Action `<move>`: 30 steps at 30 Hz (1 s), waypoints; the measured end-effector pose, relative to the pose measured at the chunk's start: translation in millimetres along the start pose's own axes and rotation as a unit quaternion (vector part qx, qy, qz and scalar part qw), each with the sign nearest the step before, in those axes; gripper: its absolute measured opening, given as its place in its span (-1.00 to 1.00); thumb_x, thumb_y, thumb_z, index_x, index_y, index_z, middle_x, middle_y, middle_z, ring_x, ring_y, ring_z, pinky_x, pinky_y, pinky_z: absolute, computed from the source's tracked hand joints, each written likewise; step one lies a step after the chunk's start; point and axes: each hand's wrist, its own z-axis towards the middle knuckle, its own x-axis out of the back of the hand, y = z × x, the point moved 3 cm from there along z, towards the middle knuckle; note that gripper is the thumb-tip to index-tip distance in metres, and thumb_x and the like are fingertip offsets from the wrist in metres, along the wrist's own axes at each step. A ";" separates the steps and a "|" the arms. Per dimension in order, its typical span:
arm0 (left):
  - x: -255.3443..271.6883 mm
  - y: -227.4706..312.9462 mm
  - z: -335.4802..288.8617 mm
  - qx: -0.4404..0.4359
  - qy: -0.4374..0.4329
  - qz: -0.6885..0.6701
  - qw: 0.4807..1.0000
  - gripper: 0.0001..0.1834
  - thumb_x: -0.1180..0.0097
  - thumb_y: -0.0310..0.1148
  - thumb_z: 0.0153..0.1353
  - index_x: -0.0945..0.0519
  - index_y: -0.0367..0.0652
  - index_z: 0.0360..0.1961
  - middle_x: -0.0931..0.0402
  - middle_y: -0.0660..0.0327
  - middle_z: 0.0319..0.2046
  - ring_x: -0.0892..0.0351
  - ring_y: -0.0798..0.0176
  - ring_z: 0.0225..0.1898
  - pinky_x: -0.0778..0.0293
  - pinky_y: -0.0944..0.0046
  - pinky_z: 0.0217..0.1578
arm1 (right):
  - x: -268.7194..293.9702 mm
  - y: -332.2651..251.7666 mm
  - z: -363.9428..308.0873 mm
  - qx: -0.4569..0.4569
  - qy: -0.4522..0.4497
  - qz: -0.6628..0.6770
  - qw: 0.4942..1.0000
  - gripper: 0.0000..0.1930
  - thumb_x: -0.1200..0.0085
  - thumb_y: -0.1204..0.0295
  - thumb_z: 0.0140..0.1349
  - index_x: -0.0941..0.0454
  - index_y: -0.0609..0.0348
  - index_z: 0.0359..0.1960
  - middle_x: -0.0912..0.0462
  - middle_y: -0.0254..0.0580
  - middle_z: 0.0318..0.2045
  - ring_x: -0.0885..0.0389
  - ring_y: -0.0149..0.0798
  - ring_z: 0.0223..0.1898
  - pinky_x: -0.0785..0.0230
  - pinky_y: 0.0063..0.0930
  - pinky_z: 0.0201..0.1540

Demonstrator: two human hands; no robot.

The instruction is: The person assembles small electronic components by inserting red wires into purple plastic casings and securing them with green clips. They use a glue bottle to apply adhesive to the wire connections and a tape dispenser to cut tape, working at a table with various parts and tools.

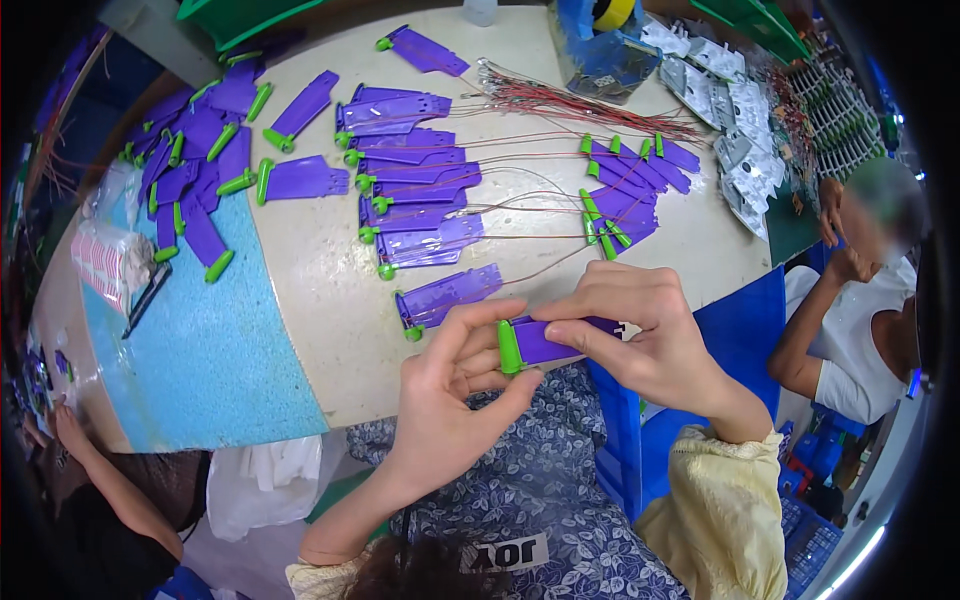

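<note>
Above my lap, near the table's front edge, I hold a flat purple plastic part (543, 345) with a bright green end piece facing left. My right hand (655, 330) pinches its purple body between thumb and fingers. Around the green end curl the fingers of my left hand (445, 395), with the thumb close below it. Just beyond lies another purple part with a green end (455, 295), a thin wire running from it. Past that, a column of overlapping purple parts (425, 190) has thin red wires stretching right toward a smaller purple-and-green pile (635, 185).
Loose purple parts (205, 150) are heaped at the far left beside a blue mat (215, 340) and a plastic-wrapped packet (105, 260). A bundle of red wires (580, 100), a blue tape dispenser (605, 50) and white molded pieces (745, 140) sit at the back right. Other people sit on both sides.
</note>
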 end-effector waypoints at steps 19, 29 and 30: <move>-9.2 -14.1 -0.9 -0.163 0.108 0.139 0.971 -0.46 -0.11 -0.73 0.29 -0.29 -0.36 0.28 -0.72 -0.07 -0.26 -0.73 0.25 -0.14 -0.65 0.31 -0.12 | -23.1 15.8 11.1 0.020 -0.167 0.053 0.984 -0.57 -0.39 0.43 0.08 -0.63 0.34 -0.01 -0.71 0.03 -0.10 -0.70 0.06 -0.05 -0.52 -0.18 0.03; 2.9 -24.8 5.6 -0.113 0.115 0.112 0.980 -0.67 -0.21 -0.58 0.30 -0.56 -0.32 0.09 -0.72 0.00 -0.24 -0.74 0.27 -0.21 -0.69 0.30 -0.20 | 7.2 28.5 -4.4 -0.139 -0.043 -0.060 0.988 -0.75 -0.40 0.52 0.10 -0.69 0.34 -0.19 -0.74 -0.17 -0.40 -0.65 -0.40 -0.44 -0.48 -0.49 -0.29; 1.8 -24.4 12.0 -0.056 0.075 0.110 0.990 -0.71 -0.21 -0.57 0.32 -0.58 -0.35 0.05 -0.71 0.03 -0.24 -0.74 0.29 -0.21 -0.69 0.31 -0.19 | 5.6 22.7 -6.9 -0.129 -0.024 -0.051 0.990 -0.76 -0.39 0.52 0.11 -0.69 0.35 -0.20 -0.73 -0.18 -0.40 -0.64 -0.41 -0.43 -0.48 -0.49 -0.29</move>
